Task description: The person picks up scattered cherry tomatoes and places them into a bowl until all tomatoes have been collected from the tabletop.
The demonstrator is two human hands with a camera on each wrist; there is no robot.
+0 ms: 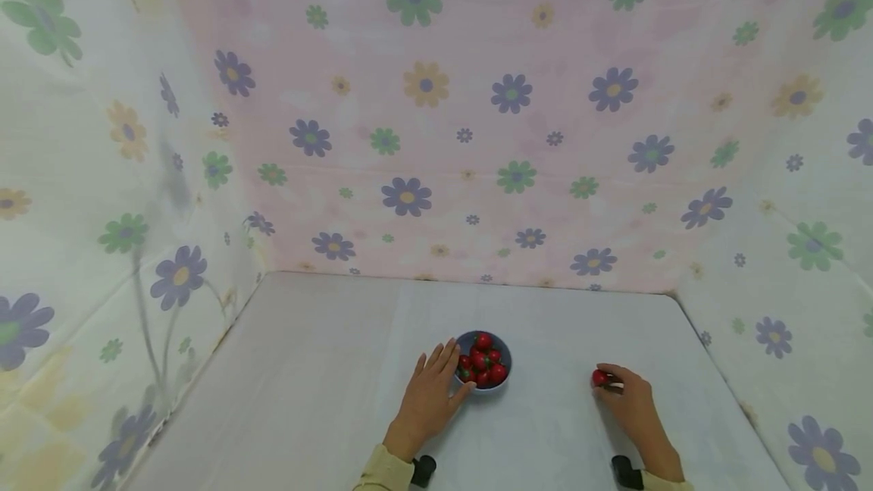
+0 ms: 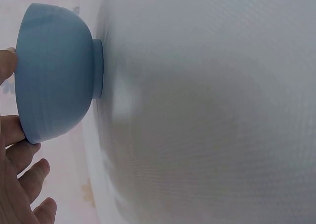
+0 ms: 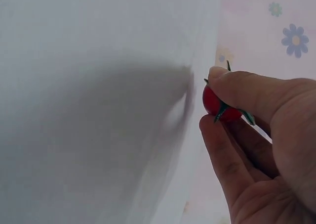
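Note:
A small blue bowl (image 1: 486, 389) full of several cherry tomatoes (image 1: 480, 360) stands on the white table. My left hand (image 1: 428, 398) rests against its left side, fingers fairly straight and spread. In the left wrist view the thumb (image 2: 7, 65) touches the rim of the bowl (image 2: 54, 70), and fingertips (image 2: 30, 146) meet the rim lower down. Off to the right, my right hand (image 1: 630, 398) pinches one cherry tomato (image 1: 599, 378) between thumb and fingers. Its green leaves show beside the thumb in the right wrist view, where the cherry tomato (image 3: 212, 101) is held above the table.
The white table (image 1: 539, 430) runs back to a pink flowered cloth wall (image 1: 470, 165). Flowered cloth also hangs along the left and right sides. A black wrist device (image 1: 423, 470) sits at the left cuff, another black device (image 1: 626, 472) at the right.

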